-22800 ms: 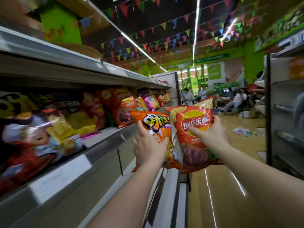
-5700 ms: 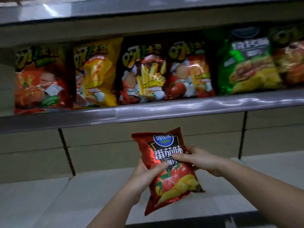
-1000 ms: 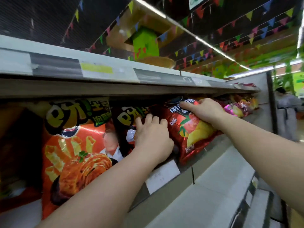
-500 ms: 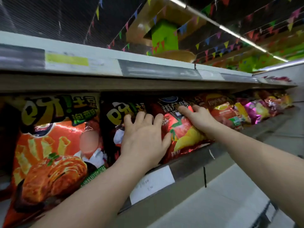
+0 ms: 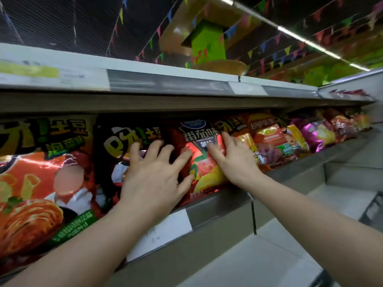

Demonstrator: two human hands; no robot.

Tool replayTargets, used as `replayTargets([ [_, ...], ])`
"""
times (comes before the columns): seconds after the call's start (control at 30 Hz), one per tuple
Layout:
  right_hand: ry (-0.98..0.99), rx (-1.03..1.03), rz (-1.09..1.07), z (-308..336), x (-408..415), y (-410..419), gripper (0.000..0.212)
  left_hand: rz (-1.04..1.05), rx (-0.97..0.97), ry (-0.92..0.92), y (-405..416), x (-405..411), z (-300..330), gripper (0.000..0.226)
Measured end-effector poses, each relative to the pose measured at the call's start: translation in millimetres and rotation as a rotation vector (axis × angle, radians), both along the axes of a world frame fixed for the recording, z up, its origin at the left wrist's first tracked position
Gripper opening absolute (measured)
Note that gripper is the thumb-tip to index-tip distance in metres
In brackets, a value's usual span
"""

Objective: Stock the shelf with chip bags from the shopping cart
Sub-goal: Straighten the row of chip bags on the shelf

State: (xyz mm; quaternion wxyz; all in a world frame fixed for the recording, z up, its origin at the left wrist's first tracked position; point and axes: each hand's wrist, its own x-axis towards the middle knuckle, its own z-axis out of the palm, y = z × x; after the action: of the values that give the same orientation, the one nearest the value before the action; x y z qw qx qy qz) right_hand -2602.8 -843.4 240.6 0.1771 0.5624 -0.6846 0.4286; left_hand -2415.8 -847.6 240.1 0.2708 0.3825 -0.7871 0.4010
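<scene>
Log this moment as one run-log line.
stage: seating bag | red tomato chip bag: upright on shelf | left hand, right hand: pressing it, fingers straight

Red tomato chip bag [image 5: 200,158], black bag [image 5: 116,154] beside, purple, perhaps foil, bags [image 5: 315,133].

The tomato chip bag [image 5: 204,162] is stood on the shelf [image 5: 217,206] between two other bags, the left hand [image 5: 153,179] laid on its left edge, the right hand [image 5: 234,160] on its right, with an upper shelf [image 5: 165,83] overhead.
</scene>
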Motion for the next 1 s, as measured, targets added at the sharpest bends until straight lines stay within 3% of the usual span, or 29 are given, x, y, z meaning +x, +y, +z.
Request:
replayTargets([
  [0.37, -0.079, -0.035, 0.209, -6.2, -13.7, 5.2, 0.061, -0.12, 0.028, -0.135, -2.2, -14.3, 3.2, 0.048],
  [0.47, -0.205, -0.2, 0.066, 1.7, -30.0, 10.1, 0.056, -0.222, 0.004, -0.099, -1.5, -34.1, 8.9, 0.045],
  [0.53, -0.283, -0.18, -0.03, 4.4, -42.4, 8.0, 0.05, -0.253, -0.018, -0.116, 1.1, -50.4, 11.0, 0.048],
  [0.63, -0.269, -0.088, -0.055, 8.7, -61.4, -0.1, 0.059, -0.298, -0.034, -0.15, 6.1, -76.0, 13.5, 0.051],
  [0.77, -0.266, -0.091, 0.017, 22.3, -77.7, -4.3, 0.071, -0.216, 0.003, -0.229, 5.8, -107.2, 17.9, 0.051],
  [1.0, -0.166, 0.099, 0.129, 21.5, -95.8, -23.6, 0.076, 0.026, 0.009, -0.261, -8.9, -130.4, 11.4, 0.057],
])
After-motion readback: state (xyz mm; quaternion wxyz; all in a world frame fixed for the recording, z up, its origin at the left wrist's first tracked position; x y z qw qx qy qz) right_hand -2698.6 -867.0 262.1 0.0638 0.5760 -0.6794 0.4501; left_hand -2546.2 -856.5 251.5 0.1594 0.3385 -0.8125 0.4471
